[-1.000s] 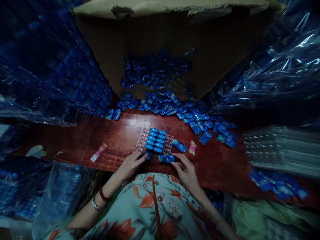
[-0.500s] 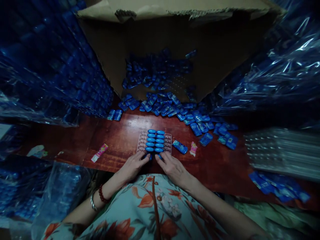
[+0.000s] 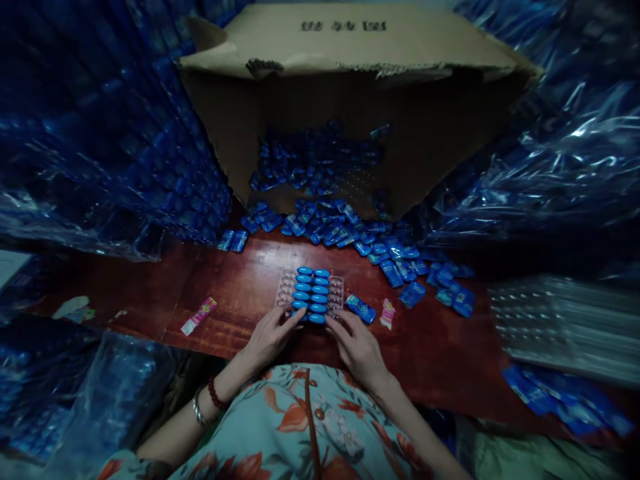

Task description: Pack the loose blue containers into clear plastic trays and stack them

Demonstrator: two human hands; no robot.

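Observation:
A clear moulded plastic tray (image 3: 284, 288) lies on the table in front of me. Two columns of glossy blue packs (image 3: 301, 287) fill its middle, and its outer cups on both sides hold none. My left hand (image 3: 270, 335) is closed on the tray's near left corner, its thumb against the nearest blue pack on that side. At the near right corner, my right hand (image 3: 356, 340) has its bent fingers on the tray edge, thumb beside the nearest right pack. Just right of the tray lies a single blue pack (image 3: 361, 309).
An open cardboard box (image 3: 350, 40) stands behind, with a heap of blue packs (image 3: 345, 227) spilling from it. Plastic-wrapped blue stacks (image 3: 165, 167) rise at the sides. Stacked clear trays (image 3: 560, 327) lie at right. Pink wrappers (image 3: 200, 316) lie on the red-brown table (image 3: 240, 287).
My right thumb has moved right, off the nearest right-hand pack, which now shows. My left thumb has moved slightly up along the packs. The view has tilted up a little.

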